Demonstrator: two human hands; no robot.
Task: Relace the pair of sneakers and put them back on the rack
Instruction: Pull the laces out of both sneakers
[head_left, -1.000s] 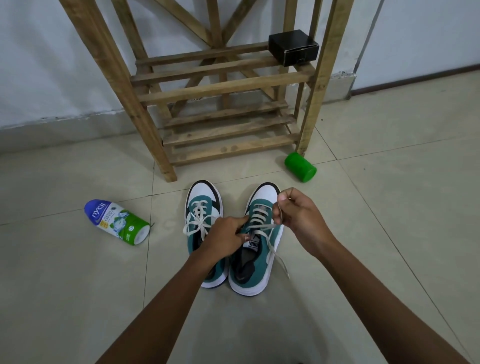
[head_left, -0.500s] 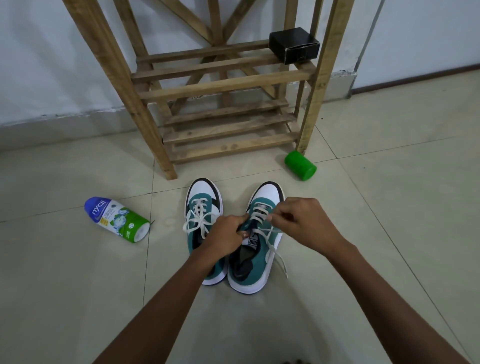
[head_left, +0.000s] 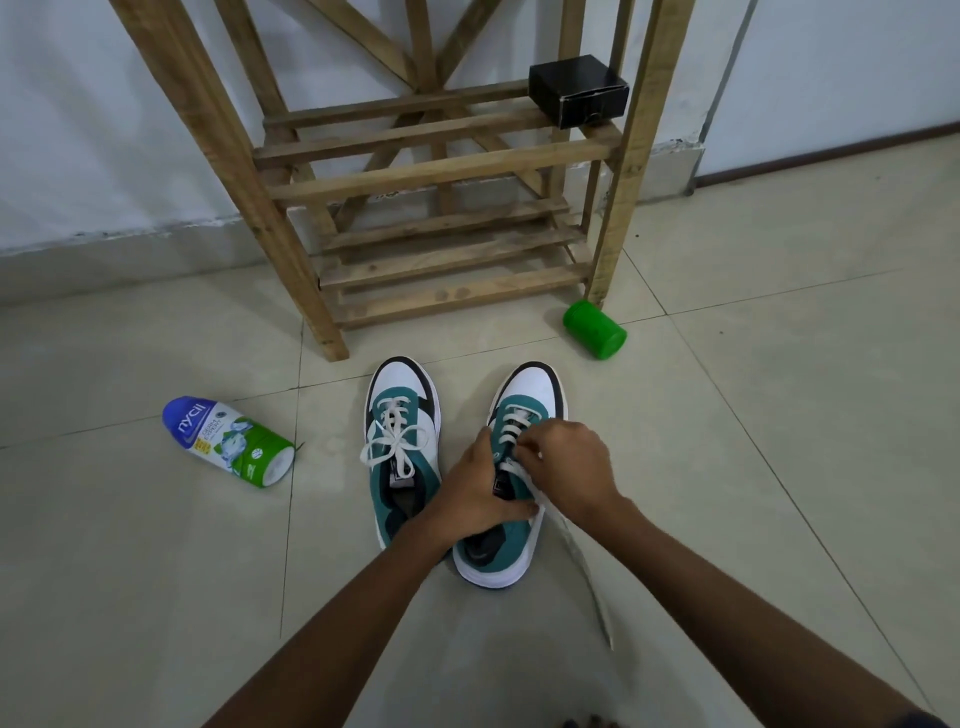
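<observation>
Crouching over the pair on the tiled floor (head_left: 779, 415), the person works on the right-hand sneaker (head_left: 506, 540), which sits beside its already bow-tied mate (head_left: 402, 467), both toes toward the wooden rack (head_left: 441, 171). The left hand (head_left: 475, 493) curls over the tongue and collar, fingers wrapped to steady the shoe. Just beyond it, the right hand (head_left: 566, 467) pinches the white lace (head_left: 587, 582) at the upper eyelets, though exactly which strand it nips is hidden by the knuckles. One loose end trails away behind that pinch, toward the person.

That flat lace looks limp and light, so it is best nipped close to the tip or eyelet; the sneaker itself seems light, soft in the upper, stiff in the sole, best lifted at the heel collar.

A second ago the right hand was raised, drawing lace upward; now it has dropped onto the eyelets, meeting the left.
</observation>
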